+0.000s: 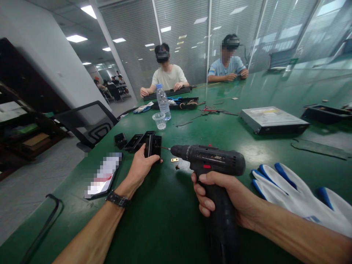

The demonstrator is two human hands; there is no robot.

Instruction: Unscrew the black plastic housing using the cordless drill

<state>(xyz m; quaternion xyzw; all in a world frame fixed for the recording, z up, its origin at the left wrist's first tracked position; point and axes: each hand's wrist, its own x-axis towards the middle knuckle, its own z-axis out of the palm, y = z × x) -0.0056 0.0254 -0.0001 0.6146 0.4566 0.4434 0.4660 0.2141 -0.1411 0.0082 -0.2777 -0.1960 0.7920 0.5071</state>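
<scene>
My right hand [217,194] is wrapped round the grip of a black cordless drill [211,157], with the index finger by its trigger. The drill's thin bit points left and meets, or nearly meets, a black plastic box-shaped part [156,146]. That part is gripped by my left hand [141,165], thumb on the near side; some fingers are hidden behind it. Just below the bit lie a small brass-coloured plate [174,160] with two holes and a few tiny screws [177,167]. More black plastic parts [134,142] stand beyond my left hand.
A phone [106,178] lies left of my left forearm. White-and-blue gloves [297,190] are at the right, below a metal disc drive [273,119]. A plastic cup [160,121] and water bottle [163,102] stand farther back. Two people sit across the green table [154,227].
</scene>
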